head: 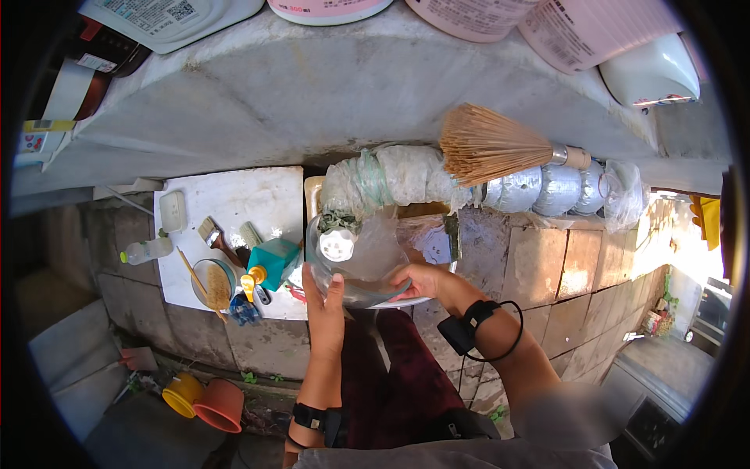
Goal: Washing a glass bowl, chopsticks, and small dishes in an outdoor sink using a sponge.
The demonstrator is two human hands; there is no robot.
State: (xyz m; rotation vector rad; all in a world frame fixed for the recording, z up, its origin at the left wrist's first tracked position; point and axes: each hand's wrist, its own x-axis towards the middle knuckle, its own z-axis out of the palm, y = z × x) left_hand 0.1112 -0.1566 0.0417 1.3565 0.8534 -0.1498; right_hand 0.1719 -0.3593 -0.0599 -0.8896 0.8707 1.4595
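A clear bowl, glass or plastic, is held tilted over a basin with water in it. My left hand lies against the bowl's left side, thumb raised, its fingers partly hidden by the bowl. Around the right rim my right hand is closed. Just above the bowl's left part is a white perforated spout head, at the end of a pipe wrapped in plastic. I cannot tell whether water runs from it.
Left of the basin, a white board carries a paintbrush, a teal pump bottle, a bowl with a brush and a plastic bottle. A stick broom rests on the pipe. Several bottles line the ledge above.
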